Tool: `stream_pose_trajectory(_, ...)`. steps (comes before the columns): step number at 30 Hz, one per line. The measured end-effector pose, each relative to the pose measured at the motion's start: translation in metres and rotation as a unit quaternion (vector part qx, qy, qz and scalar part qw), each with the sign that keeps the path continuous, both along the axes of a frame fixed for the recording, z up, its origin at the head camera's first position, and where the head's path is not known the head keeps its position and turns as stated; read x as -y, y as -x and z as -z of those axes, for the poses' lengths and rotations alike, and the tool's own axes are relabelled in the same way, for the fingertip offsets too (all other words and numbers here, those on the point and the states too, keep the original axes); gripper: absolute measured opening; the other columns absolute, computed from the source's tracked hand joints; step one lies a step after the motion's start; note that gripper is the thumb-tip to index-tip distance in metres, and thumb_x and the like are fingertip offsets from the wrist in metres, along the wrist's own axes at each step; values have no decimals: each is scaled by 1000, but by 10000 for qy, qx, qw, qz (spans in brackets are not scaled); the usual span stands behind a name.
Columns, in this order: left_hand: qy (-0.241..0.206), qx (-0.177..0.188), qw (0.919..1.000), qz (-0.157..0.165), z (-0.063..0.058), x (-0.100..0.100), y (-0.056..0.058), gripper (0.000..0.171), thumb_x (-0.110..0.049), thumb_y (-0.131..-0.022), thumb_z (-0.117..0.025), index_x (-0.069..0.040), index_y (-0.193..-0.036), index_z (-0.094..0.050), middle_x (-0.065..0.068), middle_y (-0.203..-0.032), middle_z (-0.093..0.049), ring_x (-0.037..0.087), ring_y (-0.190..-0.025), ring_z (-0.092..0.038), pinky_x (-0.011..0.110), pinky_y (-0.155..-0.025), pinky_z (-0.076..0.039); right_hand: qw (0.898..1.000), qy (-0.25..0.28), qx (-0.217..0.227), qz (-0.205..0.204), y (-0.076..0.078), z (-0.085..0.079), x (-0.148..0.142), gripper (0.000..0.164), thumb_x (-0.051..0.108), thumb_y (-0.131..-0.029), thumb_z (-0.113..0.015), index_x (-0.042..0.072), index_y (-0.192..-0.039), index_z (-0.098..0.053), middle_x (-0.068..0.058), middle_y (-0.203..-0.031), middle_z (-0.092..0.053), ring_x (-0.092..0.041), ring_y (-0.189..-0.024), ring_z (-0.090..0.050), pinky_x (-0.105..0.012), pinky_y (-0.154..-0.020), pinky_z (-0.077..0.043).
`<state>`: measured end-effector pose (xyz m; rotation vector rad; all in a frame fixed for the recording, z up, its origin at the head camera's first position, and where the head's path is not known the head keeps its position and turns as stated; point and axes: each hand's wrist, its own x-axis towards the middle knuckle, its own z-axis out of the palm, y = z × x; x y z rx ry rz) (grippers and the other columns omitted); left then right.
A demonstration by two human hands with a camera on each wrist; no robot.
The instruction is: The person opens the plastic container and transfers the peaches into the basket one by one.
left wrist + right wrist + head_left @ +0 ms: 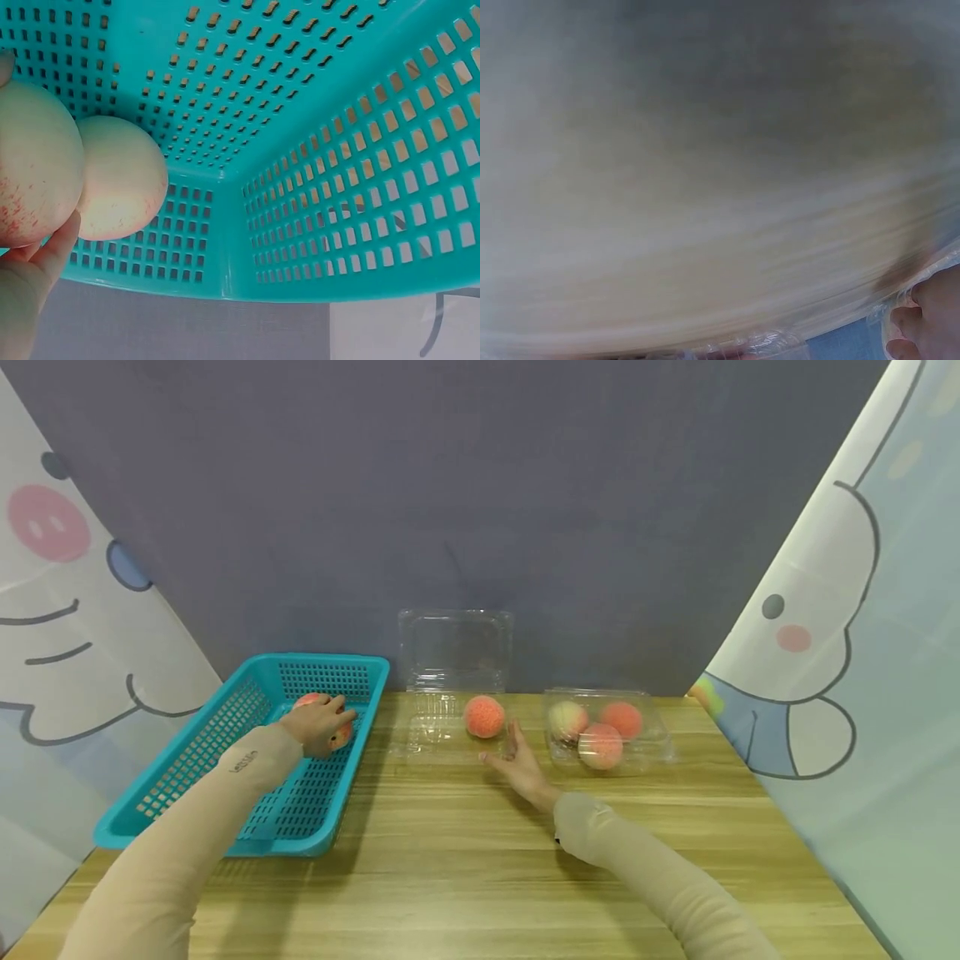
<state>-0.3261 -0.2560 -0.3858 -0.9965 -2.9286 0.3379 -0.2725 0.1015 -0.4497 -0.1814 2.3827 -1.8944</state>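
My left hand (315, 725) reaches into a teal plastic basket (341, 827) and grips a peach (34, 161) between thumb and fingers. Another peach (124, 180) lies right beside the gripped one in the basket. An open clear plastic clamshell box (431, 731) has its lid (456, 647) raised and one pink peach (484, 717) on the right side of its base. By that box's near right corner is my right hand (522, 770), thumb and fingers spread with nothing held. The right wrist view is blurred; whether the hand touches the plastic is unclear.
On the right stands a second clear box (652, 747) with its lid down over three peaches (601, 746). A grey panel (480, 510) rises behind the wooden table (450, 868). Cartoon-printed cloths hang along both sides.
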Motion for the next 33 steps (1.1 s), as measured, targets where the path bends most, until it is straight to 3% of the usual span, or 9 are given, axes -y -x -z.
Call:
stream_pose_trajectory(3,-30,-60,10000,0,2,-3,2,49,-9,-69,-70,-8,-114,-52,18,-110,-46,35,-92,-47,36,-60,-42,10000,53,3,-44,-8,-13,1,93,13,-85,-64,1,-146,6,-19,-153,-1,-40,-138,-12,-51,-110,-20)
stream_pose_trajectory(7,-6,-216,9998,-5,7,-5,2,51,-9,-72,-69,-9,-120,-51,21,-117,-45,39,-101,-48,38,-59,-46,10000,-36,34,-85,-12,-20,2,93,14,-86,-63,1,-145,7,-19,-153,0,-40,-138,-11,-49,-111,-20)
stream_pose_trajectory(11,-22,-562,9983,157,14,-1,2,48,-16,-76,-69,-10,-120,-51,22,-119,-45,40,-101,-48,39,-59,-49,9999,11,103,-95,-5,-9,0,95,16,-85,-65,3,-146,8,-17,-153,0,-37,-139,-10,-49,-111,-19)
stream_pose_trajectory(16,-303,-786,9956,420,21,8,2,55,-24,-70,-74,-8,-117,-51,19,-112,-47,38,-97,-49,39,-60,-48,10000,-79,-48,13,5,8,-2,97,22,-84,-66,5,-146,7,-15,-154,-1,-38,-139,-12,-49,-110,-21)
stream_pose_trajectory(21,-486,-639,9963,322,25,19,0,70,-34,-62,-81,-7,-119,-50,19,-114,-47,39,-97,-50,42,-62,-49,9999,-108,28,54,4,7,-4,97,22,-85,-65,5,-146,7,-15,-154,-1,-38,-138,-14,-49,-110,-21)
stream_pose_trajectory(28,-732,-331,9968,44,20,35,-5,68,-27,-63,-81,-8,-118,-47,17,-104,-44,32,-85,-44,32,-51,-41,9998,84,125,-91,-6,-11,-2,94,14,-85,-64,0,-145,7,-19,-153,0,-41,-137,-13,-51,-110,-20)
stream_pose_trajectory(33,-718,-115,9968,-322,19,46,-10,56,-20,-65,-78,-9,-112,-50,17,-103,-43,31,-82,-43,32,-51,-39,9999,-100,-82,-77,3,7,-2,96,23,-85,-64,3,-146,7,-19,-153,-1,-43,-136,-16,-53,-108,-24)
